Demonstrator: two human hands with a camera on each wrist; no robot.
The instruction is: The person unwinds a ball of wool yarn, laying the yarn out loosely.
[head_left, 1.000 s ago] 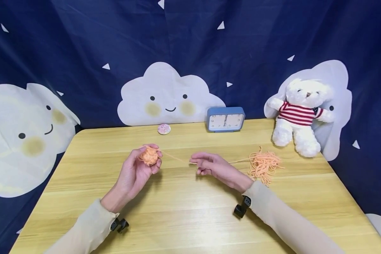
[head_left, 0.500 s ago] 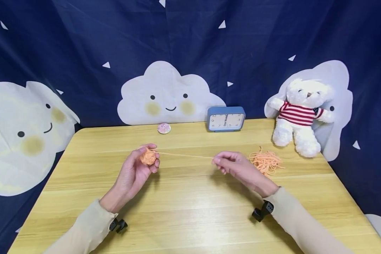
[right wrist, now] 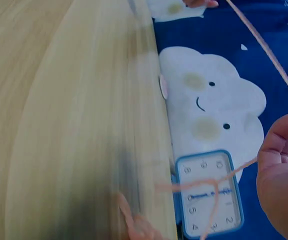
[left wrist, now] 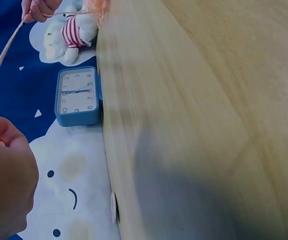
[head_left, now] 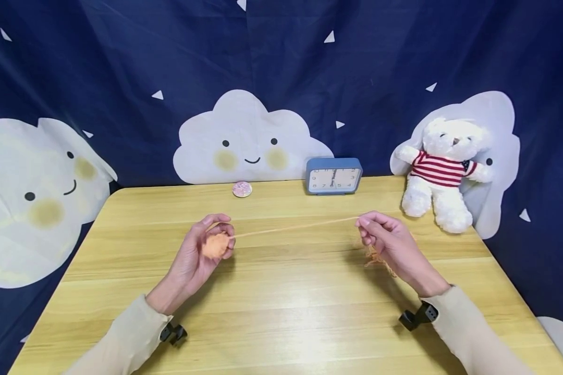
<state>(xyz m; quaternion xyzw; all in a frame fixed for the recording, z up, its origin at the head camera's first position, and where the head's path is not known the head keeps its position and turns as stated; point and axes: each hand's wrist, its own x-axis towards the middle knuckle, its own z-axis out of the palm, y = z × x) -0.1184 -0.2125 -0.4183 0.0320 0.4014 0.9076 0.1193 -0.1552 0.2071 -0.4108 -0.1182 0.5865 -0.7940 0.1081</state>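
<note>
My left hand (head_left: 192,263) holds a small ball of peach-orange yarn (head_left: 215,246) in its curled fingers, above the left half of the table. From the ball a strand of yarn (head_left: 291,227) runs taut to my right hand (head_left: 396,245), which pinches it between thumb and fingertips. Beneath the right hand lies a loose heap of the same yarn (head_left: 377,259), mostly hidden by that hand. In the right wrist view, slack yarn (right wrist: 199,184) trails below the right hand (right wrist: 284,170) across the clock. The left wrist view shows the left hand (left wrist: 6,175) mainly from the back.
A blue clock (head_left: 334,177) stands at the table's back edge, with a round pink disc (head_left: 242,189) to its left. At the back right sits a white teddy bear (head_left: 443,174) in a striped shirt. A dark blue cloud-print curtain (head_left: 281,57) hangs behind the wooden table (head_left: 281,312).
My right hand has moved right and slightly up with the strand, lengthening the stretch between the hands, and now covers most of the heap. The ball has dropped slightly within the left hand.
</note>
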